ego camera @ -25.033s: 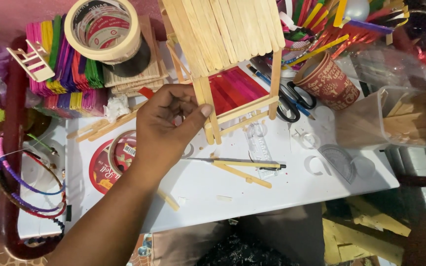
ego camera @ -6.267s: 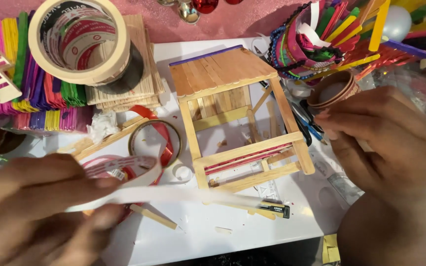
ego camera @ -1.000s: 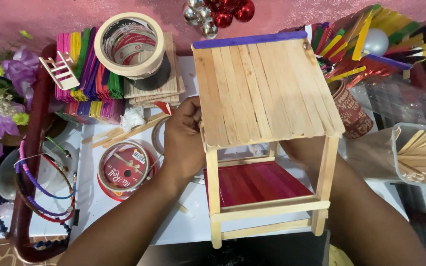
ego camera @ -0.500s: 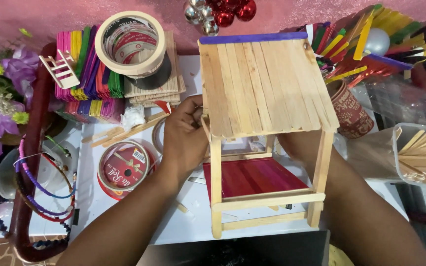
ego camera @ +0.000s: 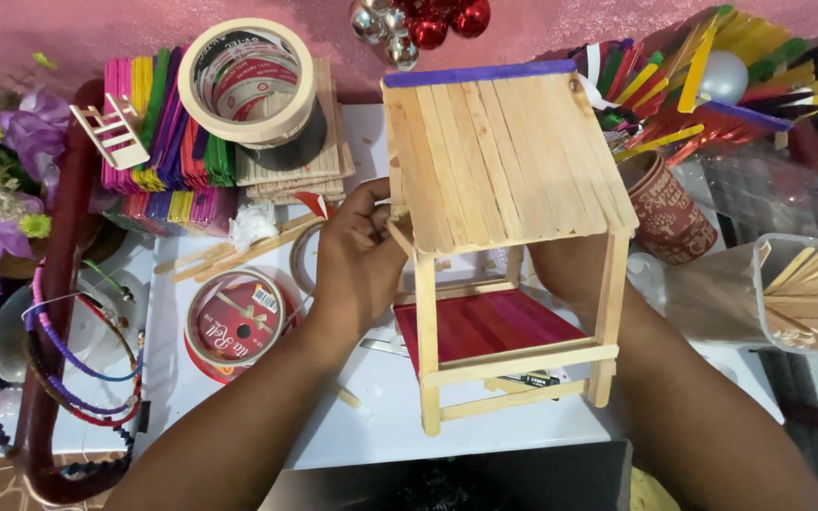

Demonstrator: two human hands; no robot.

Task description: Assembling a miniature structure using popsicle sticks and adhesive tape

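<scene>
My left hand [ego camera: 357, 270] pinching roof edge of popsicle-stick house [ego camera: 499, 237], upright mid-worktop [ego camera: 371, 435]. My right hand behind house at 3 o'clock, grip hidden, cannot tell. Tape roll [ego camera: 236, 325] at 9 o'clock of left hand.

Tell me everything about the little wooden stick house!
The little house of pale wooden craft sticks stands upright on the white table. It has a slanted plank roof with a purple ridge stick, four posts, open sides and a red floor. The left hand touches its left roof edge; the right hand is hidden behind it.
</scene>
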